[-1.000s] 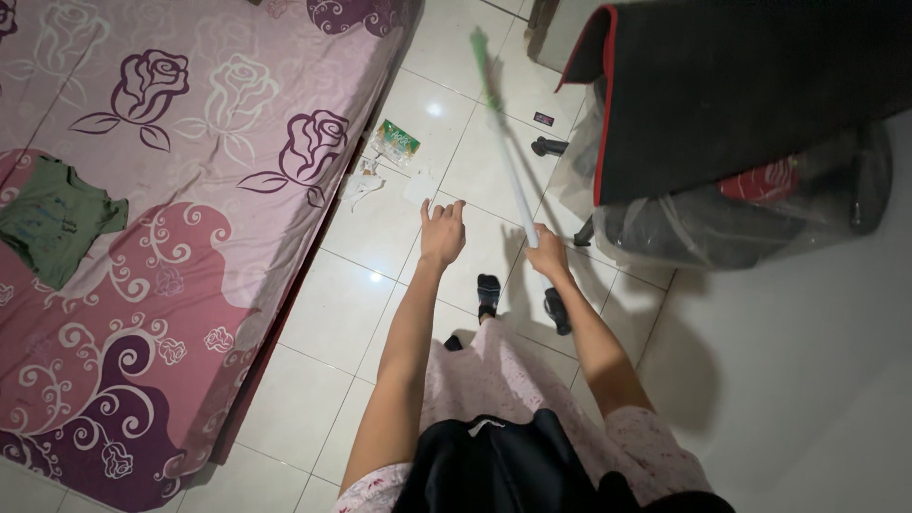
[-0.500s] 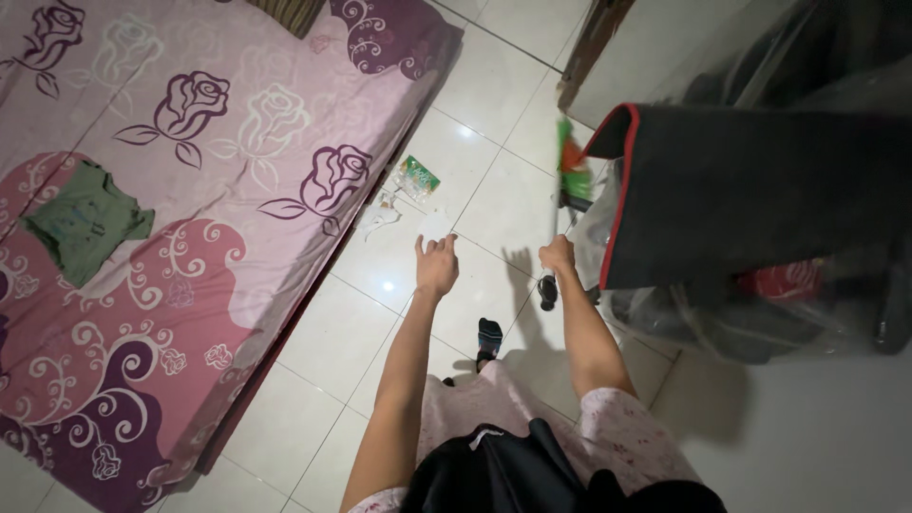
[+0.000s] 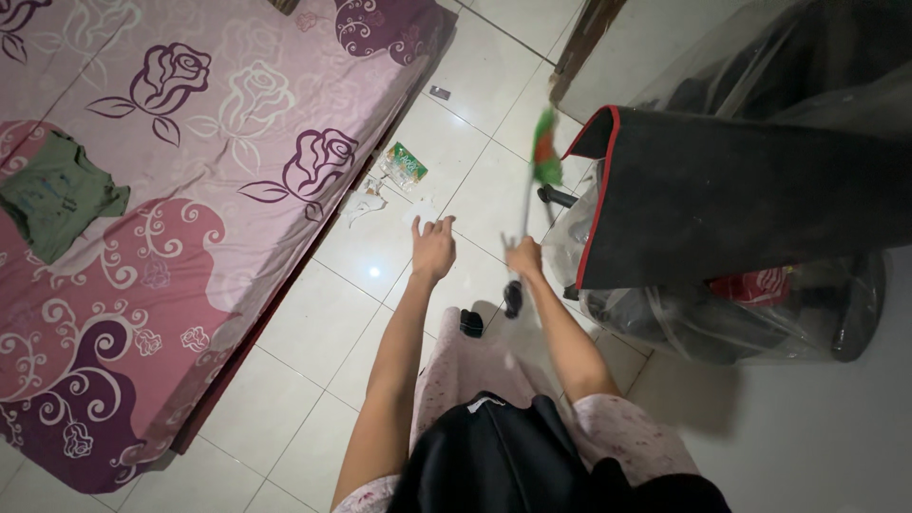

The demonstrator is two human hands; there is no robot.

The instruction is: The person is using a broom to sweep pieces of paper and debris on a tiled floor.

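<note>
My right hand point(image 3: 523, 256) grips the pale handle of a broom point(image 3: 541, 160) whose green and orange head is raised above the white tiled floor, next to a black mat with red trim. My left hand point(image 3: 433, 249) is stretched out in front of me, empty, fingers spread, above the tiles. Ahead of it on the floor lie a green wrapper point(image 3: 406, 163) and scraps of white paper litter point(image 3: 361, 202) beside the mattress edge.
A mattress with a pink and purple rose-patterned sheet point(image 3: 190, 190) fills the left; a small green shirt point(image 3: 52, 190) lies on it. On the right, a black mat point(image 3: 741, 190) drapes over plastic-wrapped bundles point(image 3: 722, 318). My feet in dark socks point(image 3: 472, 323) stand on the tiles.
The broom swung from lying out along the floor to being raised with its head up near the black mat. My right hand shifted left; the view moved slightly.
</note>
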